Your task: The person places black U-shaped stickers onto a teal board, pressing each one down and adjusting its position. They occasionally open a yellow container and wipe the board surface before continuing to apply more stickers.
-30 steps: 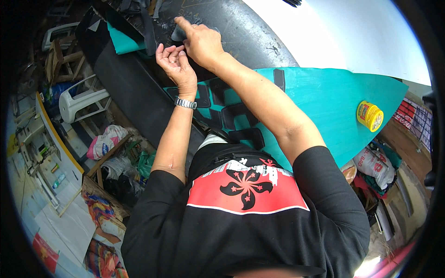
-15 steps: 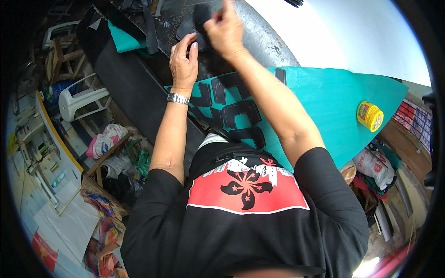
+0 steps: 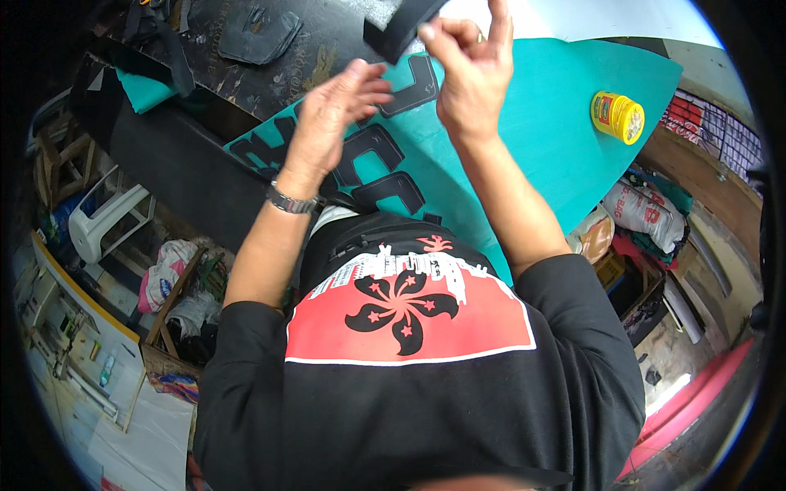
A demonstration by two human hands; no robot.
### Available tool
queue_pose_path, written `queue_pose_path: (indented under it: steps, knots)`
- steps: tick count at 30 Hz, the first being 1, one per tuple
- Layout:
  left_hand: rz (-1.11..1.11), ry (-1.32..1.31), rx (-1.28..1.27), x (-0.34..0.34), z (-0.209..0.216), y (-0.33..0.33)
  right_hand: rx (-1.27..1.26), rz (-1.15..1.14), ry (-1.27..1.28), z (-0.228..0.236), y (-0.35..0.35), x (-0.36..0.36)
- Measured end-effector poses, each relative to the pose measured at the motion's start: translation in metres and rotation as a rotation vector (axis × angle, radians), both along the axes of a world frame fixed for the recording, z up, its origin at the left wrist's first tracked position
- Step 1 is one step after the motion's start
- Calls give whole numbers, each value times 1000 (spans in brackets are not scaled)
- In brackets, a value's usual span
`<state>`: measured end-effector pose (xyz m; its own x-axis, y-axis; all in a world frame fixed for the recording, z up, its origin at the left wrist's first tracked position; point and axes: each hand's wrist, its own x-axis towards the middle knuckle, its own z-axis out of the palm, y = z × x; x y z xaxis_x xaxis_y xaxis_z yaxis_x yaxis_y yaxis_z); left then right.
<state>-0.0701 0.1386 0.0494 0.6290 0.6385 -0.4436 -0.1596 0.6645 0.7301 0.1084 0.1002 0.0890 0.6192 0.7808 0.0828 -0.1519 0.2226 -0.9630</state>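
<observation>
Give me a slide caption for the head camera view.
Right hand lifts a black strip above a teal sheet; left hand open alongside.

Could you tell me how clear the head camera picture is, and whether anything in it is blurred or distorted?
Head view: strong fisheye bending, with a black rim; the teal sheet curves. Even lighting, though the white area at the top is washed out. The left hand looks slightly motion-blurred; the yellow tub is sharp.

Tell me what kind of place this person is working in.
Probably a cluttered craft or sign-making workshop. A large teal sheet with black cut-out shapes lies on the bench, a yellow tub stands on it, and the right hand holds a black strip. Bags and a white plastic chair crowd the floor.
</observation>
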Motion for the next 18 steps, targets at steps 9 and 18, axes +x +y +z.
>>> queue_pose_path:
  steps: [9,18]
  knots:
    - [-45,146,120,6,-8,-60,-373,75,567,-27,-99,16]
    - [-159,411,253,1,-31,-95,-450,247,398,-38,-117,42]
